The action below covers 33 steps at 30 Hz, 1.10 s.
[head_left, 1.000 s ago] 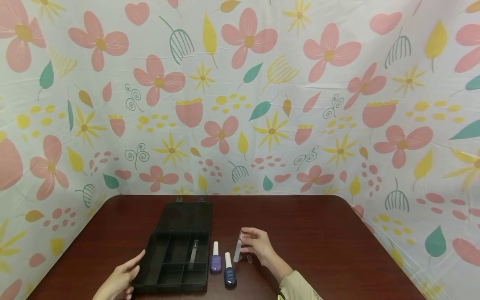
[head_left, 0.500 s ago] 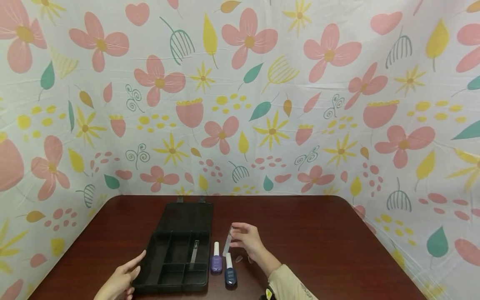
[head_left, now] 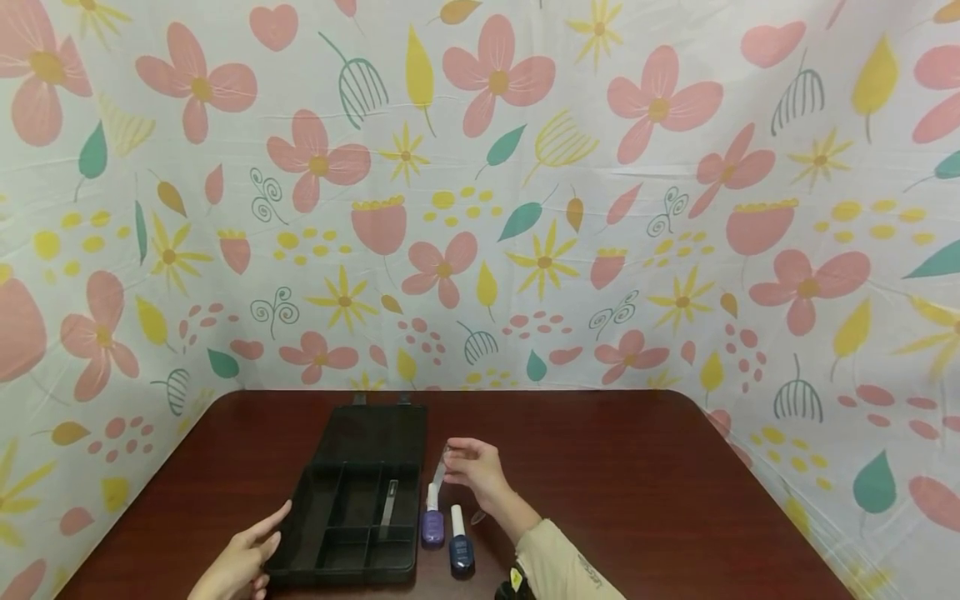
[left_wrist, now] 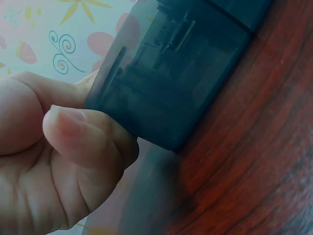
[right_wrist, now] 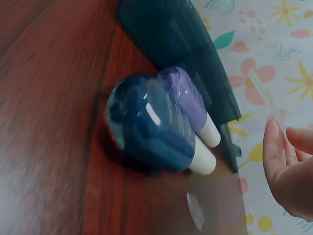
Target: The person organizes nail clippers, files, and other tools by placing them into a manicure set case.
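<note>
Head view: the right hand point(head_left: 477, 477) pinches a translucent strip point(head_left: 440, 469) near the purple bottle's point(head_left: 432, 528) white cap; the left hand point(head_left: 234, 560), forefinger straight, touches the left side of the open black case point(head_left: 341, 577); a slim metallic piece point(head_left: 388, 507) lies inside; the navy bottle point(head_left: 461, 553) stands just beside the purple one on the bench point(head_left: 615, 492).

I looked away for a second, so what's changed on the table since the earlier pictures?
The right hand moved left and slightly away from the person, carrying the clear strip toward the box. Nothing was newly grasped or released. The left hand stayed at the box's left side; the box, purple bottle and dark blue bottle stayed put.
</note>
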Tool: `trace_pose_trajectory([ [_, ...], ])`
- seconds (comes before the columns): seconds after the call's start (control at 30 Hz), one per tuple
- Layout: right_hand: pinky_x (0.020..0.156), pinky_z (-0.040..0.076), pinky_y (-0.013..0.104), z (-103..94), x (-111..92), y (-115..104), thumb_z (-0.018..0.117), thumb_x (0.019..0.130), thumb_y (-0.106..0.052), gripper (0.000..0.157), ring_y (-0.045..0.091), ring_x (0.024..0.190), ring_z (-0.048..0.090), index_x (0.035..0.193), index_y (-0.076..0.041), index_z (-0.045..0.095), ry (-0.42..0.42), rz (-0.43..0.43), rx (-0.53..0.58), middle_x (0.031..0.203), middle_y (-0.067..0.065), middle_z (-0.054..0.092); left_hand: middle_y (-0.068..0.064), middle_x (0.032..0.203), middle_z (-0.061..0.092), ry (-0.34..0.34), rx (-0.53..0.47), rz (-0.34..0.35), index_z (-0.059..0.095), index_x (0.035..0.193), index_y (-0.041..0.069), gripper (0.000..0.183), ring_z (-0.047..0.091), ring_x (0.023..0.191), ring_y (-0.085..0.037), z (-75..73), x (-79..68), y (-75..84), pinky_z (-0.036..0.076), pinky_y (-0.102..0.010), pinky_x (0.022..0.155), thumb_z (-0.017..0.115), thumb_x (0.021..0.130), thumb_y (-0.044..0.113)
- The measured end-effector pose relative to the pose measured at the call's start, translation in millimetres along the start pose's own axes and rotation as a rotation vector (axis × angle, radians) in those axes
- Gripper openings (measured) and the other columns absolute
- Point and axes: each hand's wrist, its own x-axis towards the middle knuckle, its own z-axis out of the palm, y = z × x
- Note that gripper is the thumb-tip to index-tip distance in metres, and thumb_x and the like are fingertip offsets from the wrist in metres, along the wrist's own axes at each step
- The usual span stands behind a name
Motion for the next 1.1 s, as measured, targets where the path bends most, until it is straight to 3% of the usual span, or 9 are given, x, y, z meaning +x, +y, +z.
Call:
trace_pose_trajectory([
  [0.4, 0.059, 0.051, 0.031, 22.8, 7.9, 8.3, 0.057, 0.077, 0.015, 0.03, 0.013, 0.063, 0.06, 0.106, 0.02, 0.052, 0.053, -0.084, -0.049, 0.077, 0.015, 0.062, -0.039, 0.128, 0.014, -0.022, -0.009, 0.022, 0.016, 0.142, 0.005, 0.054, 0.036, 0.043, -0.013, 0.2, -1.1, 0.0, 0.038, -0.031, 0.048, 0.042, 0.095, 0.012],
  [0.63, 0.061, 0.051, 0.038, 30.8, 2.0, 9.9, 0.058, 0.075, 0.017, 0.025, 0.025, 0.064, 0.063, 0.099, 0.022, 0.054, 0.041, -0.13, -0.175, 0.079, 0.028, 0.06, -0.039, 0.128, 0.014, -0.017, 0.002, 0.032, 0.016, 0.142, 0.006, 0.054, 0.036, 0.042, -0.013, 0.9, -1.7, 0.1, 0.038, -0.031, 0.047, 0.042, 0.096, 0.012],
  [0.87, 0.065, 0.048, 0.048, 41.4, -10.7, 2.5, 0.058, 0.074, 0.02, 0.02, 0.038, 0.068, 0.06, 0.094, 0.023, 0.054, -0.011, -0.205, -0.25, 0.077, 0.032, 0.058, -0.038, 0.128, 0.012, -0.03, -0.01, 0.037, 0.016, 0.142, 0.006, 0.054, 0.037, 0.042, -0.013, -0.2, -0.7, -0.8, 0.039, -0.031, 0.048, 0.042, 0.096, 0.013],
  [0.97, 0.063, 0.05, 0.042, 40.3, -7.0, 10.3, 0.06, 0.074, 0.018, 0.018, 0.035, 0.066, 0.061, 0.092, 0.02, 0.058, -0.022, -0.234, -0.321, 0.076, 0.03, 0.059, -0.038, 0.13, 0.009, -0.045, -0.023, 0.034, 0.015, 0.143, 0.006, 0.055, 0.037, 0.042, -0.013, -0.7, 0.0, -1.2, 0.039, -0.03, 0.049, 0.042, 0.096, 0.013],
  [1.1, 0.057, 0.049, 0.025, 37.8, 0.7, 25.3, 0.067, 0.073, 0.01, 0.015, 0.021, 0.065, 0.062, 0.088, 0.009, 0.065, -0.028, -0.309, -0.466, 0.074, 0.019, 0.064, -0.039, 0.13, 0.008, -0.046, -0.025, 0.028, 0.014, 0.143, 0.006, 0.055, 0.038, 0.043, -0.012, -1.6, 0.2, -1.6, 0.039, -0.03, 0.049, 0.042, 0.096, 0.014],
])
